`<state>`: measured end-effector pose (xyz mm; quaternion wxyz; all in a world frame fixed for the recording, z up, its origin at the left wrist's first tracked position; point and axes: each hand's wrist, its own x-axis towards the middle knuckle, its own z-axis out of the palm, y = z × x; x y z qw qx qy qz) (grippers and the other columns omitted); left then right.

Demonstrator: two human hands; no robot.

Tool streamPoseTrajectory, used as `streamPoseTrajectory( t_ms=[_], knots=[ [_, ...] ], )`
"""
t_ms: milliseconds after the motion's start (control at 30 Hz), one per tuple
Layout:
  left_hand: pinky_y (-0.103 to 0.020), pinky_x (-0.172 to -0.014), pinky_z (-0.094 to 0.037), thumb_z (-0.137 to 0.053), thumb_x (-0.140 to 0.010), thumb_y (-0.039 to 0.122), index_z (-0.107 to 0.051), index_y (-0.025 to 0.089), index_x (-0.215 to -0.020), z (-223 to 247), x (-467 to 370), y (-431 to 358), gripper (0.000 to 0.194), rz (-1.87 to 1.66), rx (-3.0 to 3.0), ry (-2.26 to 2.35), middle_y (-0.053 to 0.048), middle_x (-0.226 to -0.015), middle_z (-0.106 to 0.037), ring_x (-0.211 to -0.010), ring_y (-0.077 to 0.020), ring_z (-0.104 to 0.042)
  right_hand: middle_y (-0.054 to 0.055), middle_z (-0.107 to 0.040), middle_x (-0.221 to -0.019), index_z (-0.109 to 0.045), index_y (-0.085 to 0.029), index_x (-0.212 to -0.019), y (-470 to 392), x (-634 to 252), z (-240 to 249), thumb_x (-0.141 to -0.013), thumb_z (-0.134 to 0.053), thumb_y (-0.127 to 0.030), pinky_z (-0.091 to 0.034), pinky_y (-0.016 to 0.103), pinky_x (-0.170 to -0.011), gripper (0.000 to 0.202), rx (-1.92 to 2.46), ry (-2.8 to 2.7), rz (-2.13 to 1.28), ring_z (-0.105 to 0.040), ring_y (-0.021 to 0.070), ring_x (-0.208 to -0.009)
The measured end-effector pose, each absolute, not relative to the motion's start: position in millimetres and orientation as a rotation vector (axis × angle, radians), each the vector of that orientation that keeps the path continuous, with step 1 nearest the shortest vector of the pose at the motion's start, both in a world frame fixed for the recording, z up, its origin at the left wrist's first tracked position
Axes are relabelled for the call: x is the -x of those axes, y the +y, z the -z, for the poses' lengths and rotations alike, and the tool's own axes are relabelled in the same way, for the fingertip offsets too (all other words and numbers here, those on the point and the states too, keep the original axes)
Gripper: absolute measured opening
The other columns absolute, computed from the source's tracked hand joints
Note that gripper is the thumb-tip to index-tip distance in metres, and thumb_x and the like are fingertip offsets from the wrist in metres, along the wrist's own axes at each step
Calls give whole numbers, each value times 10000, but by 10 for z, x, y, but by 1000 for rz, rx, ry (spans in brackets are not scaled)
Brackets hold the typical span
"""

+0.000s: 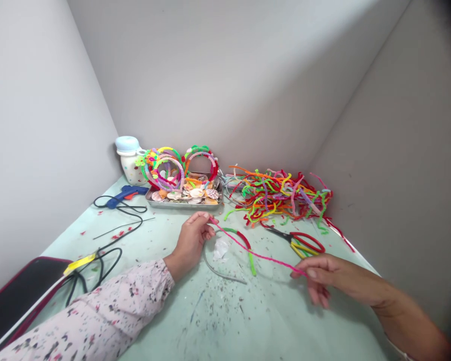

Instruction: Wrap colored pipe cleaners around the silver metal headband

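Note:
A thin pink pipe cleaner (261,255) stretches between my two hands above the table. My left hand (194,238) pinches its far end, and my right hand (325,277) pinches the other end, lower and to the right. Beneath it lies a grey headband (220,273), partly wrapped in green and red fuzzy pipe cleaner (251,258). A crumpled clear scrap (221,248) rests inside the headband's curve. Scissors with red and yellow handles (300,242) lie just beyond my right hand.
A metal tray (184,204) at the back holds shells and several decorated headbands (169,170). Right of it is a pile of colourful pipe cleaners (285,195). On the left are a white jar (131,165), a blue glue gun (126,195), a black cord (116,240) and a dark flat device (26,286).

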<state>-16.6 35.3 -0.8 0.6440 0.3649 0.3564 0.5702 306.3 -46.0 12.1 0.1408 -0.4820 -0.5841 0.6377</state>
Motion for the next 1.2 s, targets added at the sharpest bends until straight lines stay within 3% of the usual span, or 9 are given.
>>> streamPoseTrajectory(
  t_ms=[133,367,433,600,733,900,1067,1200],
  knots=[
    [-178,-471,-383,-639,-757,300,-600,141,-823,-45,151,329,176,-1276,-868,789,-1,-732,-605,-505,-66,-539,129,-713,-835,-565,-120,-1129,-431,-3024,-176,-880,-483,-499,-436,261,-592,461,1223,-1678,-1834,-644,152,-650],
    [-168,-460,-369,-639,-779,290,-630,124,-857,-5,97,263,183,-1204,-929,782,0,-679,-596,-497,-59,-522,105,-701,-824,-586,-134,-1091,-233,-2624,-356,-884,-481,-465,-427,262,-579,404,1221,-1720,-1762,-636,149,-630],
    [-165,-459,-370,-648,-774,285,-625,129,-873,15,88,251,186,-1192,-941,785,-10,-709,-617,-501,-59,-527,68,-686,-788,-607,-149,-1030,-156,-2396,-358,-873,-502,-431,-437,264,-580,339,1281,-1772,-1581,-609,139,-613],
    [-158,-436,-353,-669,-754,290,-602,140,-853,24,80,266,193,-1175,-908,782,-15,-718,-639,-469,-52,-521,38,-657,-841,-630,-204,-990,-25,-1827,-193,-824,-582,-308,-456,291,-691,202,1228,-1982,-694,-590,164,-749],
    [-158,-426,-344,-669,-754,302,-599,144,-835,43,75,291,191,-1163,-910,810,14,-577,-595,-438,-61,-505,47,-650,-886,-624,-220,-996,7,-1608,-68,-794,-634,-299,-460,300,-710,217,1054,-2027,-482,-576,174,-761],
    [-162,-448,-358,-650,-768,316,-609,145,-782,70,64,270,176,-1130,-1000,843,5,-588,-603,-445,-59,-490,25,-630,-786,-628,-211,-833,11,-1601,-54,-810,-610,-317,-457,279,-672,110,1147,-1704,-639,-572,162,-708],
    [-174,-451,-365,-628,-782,347,-610,148,-783,49,43,233,199,-1068,-1091,869,-23,-732,-647,-460,-56,-499,-12,-606,-663,-586,-185,-864,105,-1671,30,-757,-665,-396,-433,243,-549,250,1180,-1212,-1159,-544,125,-561],
    [-171,-428,-334,-604,-797,354,-598,141,-769,36,27,229,215,-1011,-1206,918,-27,-713,-640,-449,-57,-495,-35,-589,-603,-602,-186,-903,155,-1701,104,-744,-683,-401,-417,235,-553,280,1070,-1066,-1264,-530,115,-548]
  ],
)
